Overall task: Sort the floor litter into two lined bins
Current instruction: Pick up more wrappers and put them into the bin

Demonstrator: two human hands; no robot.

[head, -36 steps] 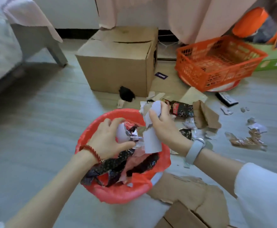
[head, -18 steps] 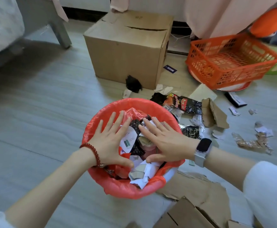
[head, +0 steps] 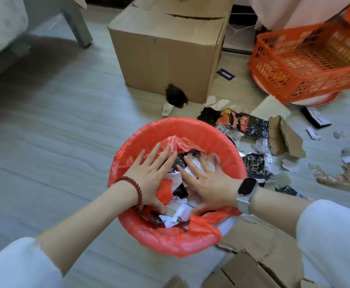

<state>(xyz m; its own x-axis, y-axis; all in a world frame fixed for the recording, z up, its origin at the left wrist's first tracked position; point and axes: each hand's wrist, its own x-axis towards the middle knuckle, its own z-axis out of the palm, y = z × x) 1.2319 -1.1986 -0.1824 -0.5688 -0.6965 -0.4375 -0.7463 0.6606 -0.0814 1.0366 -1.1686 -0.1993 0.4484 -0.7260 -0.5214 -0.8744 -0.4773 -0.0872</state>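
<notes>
A bin with a red liner [head: 192,129] stands on the floor in front of me, filled with paper scraps and dark wrappers [head: 182,213]. My left hand [head: 149,177], with a red bead bracelet, lies flat with fingers spread on the litter at the bin's left side. My right hand [head: 207,179], with a watch on the wrist, presses flat on the litter at the right side. Neither hand holds anything. Loose litter lies on the floor right of the bin: a black and red noodle wrapper [head: 238,121], torn cardboard [head: 284,138] and paper bits [head: 313,134].
A large cardboard box [head: 165,48] stands behind the bin. An orange basket [head: 307,59] sits at the back right. Flattened cardboard [head: 259,252] lies at the near right. A bed leg [head: 76,23] is at the back left.
One second ago both hands gripped paper scraps over the bin. They let go and flattened onto the litter, and now press deeper into the bin.
</notes>
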